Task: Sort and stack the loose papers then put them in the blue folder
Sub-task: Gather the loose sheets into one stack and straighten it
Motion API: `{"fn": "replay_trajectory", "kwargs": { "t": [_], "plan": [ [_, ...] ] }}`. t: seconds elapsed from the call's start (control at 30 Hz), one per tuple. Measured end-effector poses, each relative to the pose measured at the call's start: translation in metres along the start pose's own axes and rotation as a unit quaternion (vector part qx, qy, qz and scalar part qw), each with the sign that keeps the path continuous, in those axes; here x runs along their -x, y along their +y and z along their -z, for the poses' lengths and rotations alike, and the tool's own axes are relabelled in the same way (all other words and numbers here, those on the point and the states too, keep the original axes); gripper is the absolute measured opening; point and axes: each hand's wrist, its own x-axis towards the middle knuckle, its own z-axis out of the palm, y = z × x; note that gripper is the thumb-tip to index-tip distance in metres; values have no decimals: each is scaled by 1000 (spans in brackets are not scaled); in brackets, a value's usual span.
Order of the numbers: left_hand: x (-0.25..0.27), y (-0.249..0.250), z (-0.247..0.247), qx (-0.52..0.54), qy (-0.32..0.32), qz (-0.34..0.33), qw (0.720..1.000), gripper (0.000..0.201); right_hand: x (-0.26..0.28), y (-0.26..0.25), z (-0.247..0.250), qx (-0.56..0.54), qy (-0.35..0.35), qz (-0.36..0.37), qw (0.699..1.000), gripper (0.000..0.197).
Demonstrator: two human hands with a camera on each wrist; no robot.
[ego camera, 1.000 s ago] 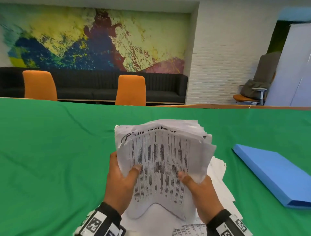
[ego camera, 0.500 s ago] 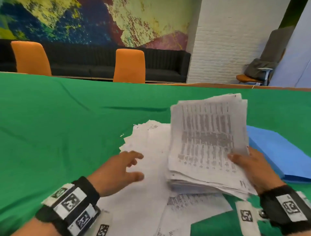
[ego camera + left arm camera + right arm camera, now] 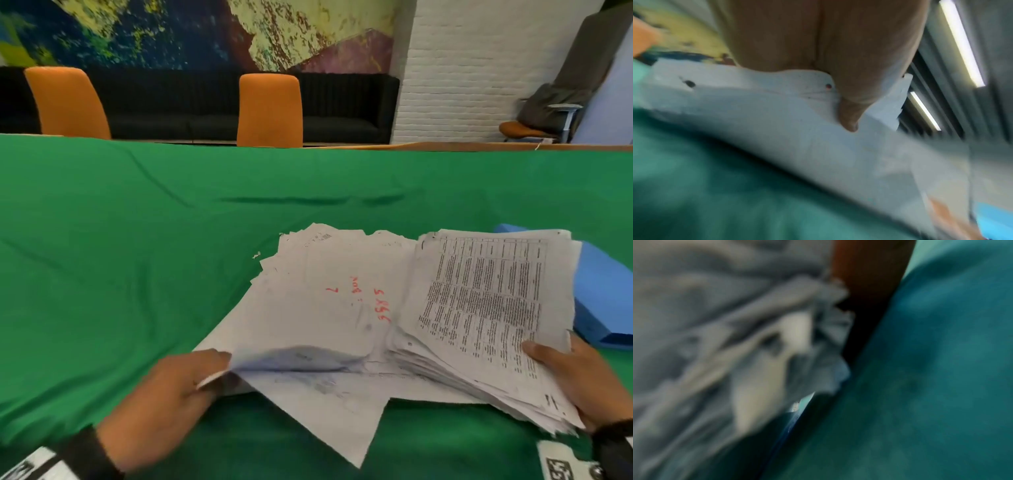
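Note:
A thick stack of printed papers point(image 3: 486, 308) lies tilted at the right, and my right hand point(image 3: 561, 370) grips its near right corner with the thumb on top. Left of it, a spread of loose white sheets point(image 3: 325, 308), one with red writing, lies on the green cloth. My left hand point(image 3: 191, 380) pinches the near left edge of those sheets and lifts it. The blue folder point(image 3: 603, 294) lies shut at the far right, partly under the stack. Both wrist views are blurred; the left wrist view shows my fingers point(image 3: 851, 100) on the paper point(image 3: 777, 116).
The green tablecloth point(image 3: 137, 257) covers the table, with open cloth to the left and beyond the papers. Two orange chairs point(image 3: 270, 109) and a black sofa point(image 3: 342, 106) stand behind the far edge. A loose sheet point(image 3: 335, 411) juts toward me between my hands.
My right hand has lowered the printed stack toward the table at the right. My left hand, open over the loose sheets half a second ago, has taken hold of their near edge and lifted it.

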Motion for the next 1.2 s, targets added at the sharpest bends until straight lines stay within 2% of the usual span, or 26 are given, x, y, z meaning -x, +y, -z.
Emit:
{"fn": "replay_trajectory", "kwargs": {
  "t": [0.03, 0.1, 0.13, 0.17, 0.2, 0.27, 0.3, 0.37, 0.4, 0.43, 0.53, 0.6, 0.67, 0.73, 0.77, 0.87, 0.93, 0.97, 1.03, 1.1, 1.2],
  "plan": [
    [-4, 6, 11, 64, 32, 24, 997, 19, -2, 2, 2, -1, 3, -2, 1000, 25],
    [-11, 13, 28, 181, 52, 84, 978, 20, -7, 9, 6, -10, -1, -10, 1000, 27],
    [-11, 14, 36, 219, 48, 112, 968, 29, -9, 12, 7, -15, -5, -17, 1000, 28],
    [-10, 13, 43, 250, 40, 124, 959, 49, -11, 16, 8, -25, -8, -27, 999, 28],
    [-9, 11, 50, 266, 52, 138, 952, 68, -13, 20, 9, -38, -11, -41, 998, 28],
    [-9, 11, 65, 279, 110, 147, 942, 84, -20, 29, 13, -56, -13, -64, 996, 32],
    [-9, 9, 74, 283, 132, 144, 939, 81, -32, 45, 21, -55, -8, -66, 996, 38],
    [-10, 14, 94, 307, 168, 135, 927, 62, -66, 85, 46, -65, -14, -62, 996, 67],
    [-10, 14, 106, 332, 184, 133, 915, 56, -78, 96, 54, -68, -13, -60, 996, 75],
    [-11, 13, 117, 359, 192, 129, 904, 51, -77, 90, 51, -68, -24, -56, 996, 73],
    [-20, 16, 143, 414, 197, 111, 882, 45, -44, 29, 19, -81, -26, -31, 996, 51],
    [-30, 22, 146, 454, 199, 110, 862, 36, -7, -17, -16, -89, -68, -18, 993, 52],
    [-40, 30, 135, 509, 198, 123, 829, 35, 17, -43, -44, -76, -112, -5, 991, 48],
    [-46, 33, 117, 568, 189, 151, 787, 38, 31, -48, -68, -89, -154, 1, 984, 24],
    [-49, 35, 103, 589, 189, 166, 768, 38, 38, -48, -81, -98, -185, -19, 978, 22],
    [-53, 39, 55, 545, 254, 210, 771, 24, 50, -42, -112, -83, -199, -18, 976, 25],
    [-53, 50, 23, 537, 290, 227, 759, 28, 45, -32, -121, -72, -194, -31, 978, 28],
    [-52, 49, 6, 535, 270, 231, 767, 31, 46, -29, -123, -75, -193, -31, 978, 28],
    [-56, 40, -21, 533, 238, 270, 765, 26, 46, -26, -123, -73, -192, -35, 978, 26],
    [-58, 40, -41, 566, 210, 287, 744, 25, 50, -27, -124, -85, -190, -37, 977, 27],
    [-59, 38, -55, 601, 203, 301, 712, 28, 52, -24, -124, -92, -202, -35, 974, 36]
  ]
}}
